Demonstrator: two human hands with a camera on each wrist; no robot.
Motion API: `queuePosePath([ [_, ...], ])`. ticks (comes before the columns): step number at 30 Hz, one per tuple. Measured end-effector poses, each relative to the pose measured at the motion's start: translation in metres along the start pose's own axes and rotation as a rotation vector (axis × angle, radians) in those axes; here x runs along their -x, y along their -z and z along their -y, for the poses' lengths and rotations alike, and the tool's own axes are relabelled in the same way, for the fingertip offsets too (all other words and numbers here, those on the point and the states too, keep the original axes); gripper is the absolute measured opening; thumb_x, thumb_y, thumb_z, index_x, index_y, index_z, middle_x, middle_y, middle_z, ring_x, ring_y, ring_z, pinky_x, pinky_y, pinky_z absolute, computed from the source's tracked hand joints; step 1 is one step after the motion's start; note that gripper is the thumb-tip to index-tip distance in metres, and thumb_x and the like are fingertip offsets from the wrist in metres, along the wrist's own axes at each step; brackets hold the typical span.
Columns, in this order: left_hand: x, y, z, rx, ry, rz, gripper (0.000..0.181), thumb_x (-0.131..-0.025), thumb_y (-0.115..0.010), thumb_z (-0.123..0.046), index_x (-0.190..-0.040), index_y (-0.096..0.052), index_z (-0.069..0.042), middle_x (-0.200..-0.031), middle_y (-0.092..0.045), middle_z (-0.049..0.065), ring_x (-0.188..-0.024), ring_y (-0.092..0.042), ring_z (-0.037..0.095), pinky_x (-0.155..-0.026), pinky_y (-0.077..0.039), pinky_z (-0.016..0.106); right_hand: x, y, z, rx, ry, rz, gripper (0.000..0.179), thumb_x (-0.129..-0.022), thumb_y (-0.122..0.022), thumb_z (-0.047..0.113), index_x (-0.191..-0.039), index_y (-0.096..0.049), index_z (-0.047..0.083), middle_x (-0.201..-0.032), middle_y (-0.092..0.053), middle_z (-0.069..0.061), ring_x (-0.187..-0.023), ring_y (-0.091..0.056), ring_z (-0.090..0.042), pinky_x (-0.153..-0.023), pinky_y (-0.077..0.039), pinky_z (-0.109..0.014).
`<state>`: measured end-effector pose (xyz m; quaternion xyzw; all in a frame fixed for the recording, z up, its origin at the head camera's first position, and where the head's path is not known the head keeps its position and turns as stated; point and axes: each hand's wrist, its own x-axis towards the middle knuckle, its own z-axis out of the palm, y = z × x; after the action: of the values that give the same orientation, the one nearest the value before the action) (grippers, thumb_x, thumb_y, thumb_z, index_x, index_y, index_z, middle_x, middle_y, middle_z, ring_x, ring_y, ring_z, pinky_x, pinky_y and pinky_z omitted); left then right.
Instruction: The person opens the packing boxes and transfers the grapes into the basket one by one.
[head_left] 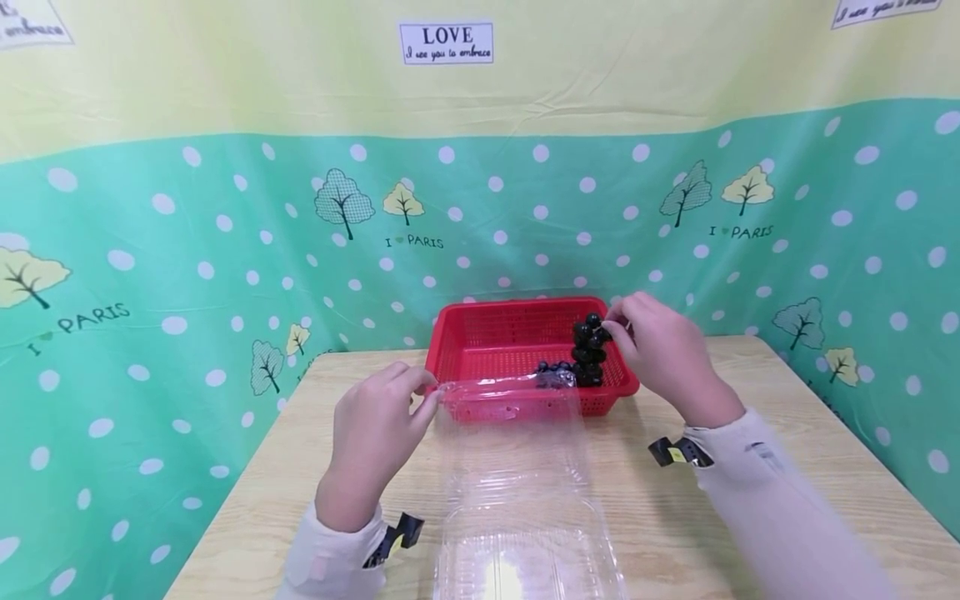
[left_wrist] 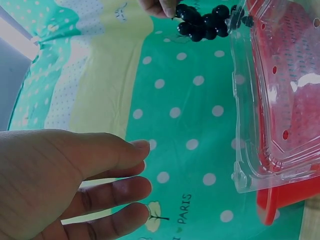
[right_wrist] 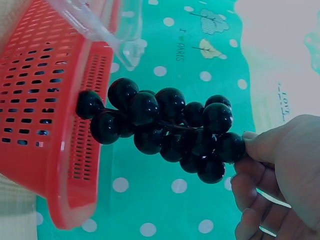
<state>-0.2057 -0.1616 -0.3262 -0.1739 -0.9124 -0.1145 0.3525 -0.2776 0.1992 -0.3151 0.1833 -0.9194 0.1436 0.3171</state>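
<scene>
By its top end, my right hand pinches a bunch of shiny black grapes between thumb and fingers. The bunch hangs over the right side of a red plastic basket. Beside the left corner of a clear plastic clamshell box is my left hand. In the left wrist view the left hand has loosely bent fingers, thumb near the index finger, and a gap between them and the box. One half of the clamshell lies on the table; the other half reaches the basket's front rim.
More small dark grapes lie in the basket, partly behind the clear plastic. A light wooden table carries everything. Behind and at both sides hangs a green and yellow dotted cloth, close behind the basket.
</scene>
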Motion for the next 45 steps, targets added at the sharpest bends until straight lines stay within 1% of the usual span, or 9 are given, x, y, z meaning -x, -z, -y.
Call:
queuePosePath([
  [7,0.000,-0.001,0.000,0.003,-0.005,0.000,0.011,-0.084,-0.083,-0.022,-0.092,-0.080,-0.015,-0.083,-0.075,0.000,-0.055,-0.056,0.012,-0.050,-0.041,0.023,0.001,-0.011,-0.002,-0.002,-0.021,0.042,0.010,-0.098,-0.071,0.021,-0.102,-0.068,0.012,-0.093,-0.065,-0.001,-0.072,-0.058,-0.015,-0.060,-0.048,-0.031],
  [14,0.000,-0.002,0.000,0.003,-0.003,0.003,0.011,-0.084,-0.083,-0.023,-0.091,-0.080,-0.015,-0.082,-0.074,-0.001,-0.052,-0.050,0.010,-0.049,-0.038,0.023,0.007,-0.026,-0.007,-0.033,-0.060,0.096,0.011,-0.099,-0.071,0.023,-0.103,-0.068,0.013,-0.095,-0.065,-0.002,-0.077,-0.059,-0.019,-0.067,-0.053,-0.035],
  [19,0.000,-0.001,0.000,0.000,-0.004,0.005,0.010,-0.085,-0.082,-0.023,-0.090,-0.079,-0.015,-0.082,-0.074,-0.001,-0.052,-0.048,0.009,-0.048,-0.037,0.023,0.012,-0.036,-0.011,-0.054,-0.087,0.136,0.012,-0.098,-0.072,0.021,-0.104,-0.067,0.012,-0.096,-0.065,-0.004,-0.080,-0.060,-0.020,-0.070,-0.056,-0.037],
  [26,0.000,-0.001,-0.001,-0.005,-0.004,0.010,0.010,-0.085,-0.081,-0.022,-0.091,-0.080,-0.015,-0.082,-0.074,0.001,-0.052,-0.048,0.010,-0.048,-0.038,0.023,0.019,-0.048,-0.018,-0.050,-0.107,0.163,0.012,-0.098,-0.072,0.021,-0.104,-0.067,0.012,-0.095,-0.064,-0.004,-0.080,-0.060,-0.020,-0.071,-0.056,-0.039],
  [34,0.000,-0.001,-0.001,-0.012,0.001,0.012,0.011,-0.085,-0.082,-0.024,-0.092,-0.080,-0.015,-0.082,-0.074,0.001,-0.053,-0.050,0.011,-0.049,-0.039,0.024,0.023,-0.057,-0.024,-0.055,-0.150,0.238,0.012,-0.099,-0.070,0.021,-0.105,-0.067,0.011,-0.096,-0.065,-0.005,-0.079,-0.061,-0.020,-0.072,-0.057,-0.040],
  [40,0.001,0.000,-0.001,-0.008,0.006,0.010,0.010,-0.084,-0.081,-0.024,-0.091,-0.080,-0.016,-0.081,-0.073,0.000,-0.053,-0.049,0.009,-0.049,-0.039,0.023,0.028,-0.067,-0.028,-0.046,-0.171,0.289,0.009,-0.097,-0.073,0.020,-0.100,-0.068,0.012,-0.091,-0.067,-0.003,-0.078,-0.061,-0.019,-0.072,-0.057,-0.039],
  [45,0.000,0.001,0.000,-0.003,0.002,0.007,0.008,-0.085,-0.079,-0.024,-0.090,-0.079,-0.017,-0.081,-0.073,-0.001,-0.053,-0.048,0.009,-0.048,-0.038,0.023,0.030,-0.074,-0.030,-0.045,-0.189,0.298,0.008,-0.097,-0.073,0.019,-0.097,-0.070,0.012,-0.089,-0.067,-0.004,-0.079,-0.061,-0.021,-0.075,-0.057,-0.040],
])
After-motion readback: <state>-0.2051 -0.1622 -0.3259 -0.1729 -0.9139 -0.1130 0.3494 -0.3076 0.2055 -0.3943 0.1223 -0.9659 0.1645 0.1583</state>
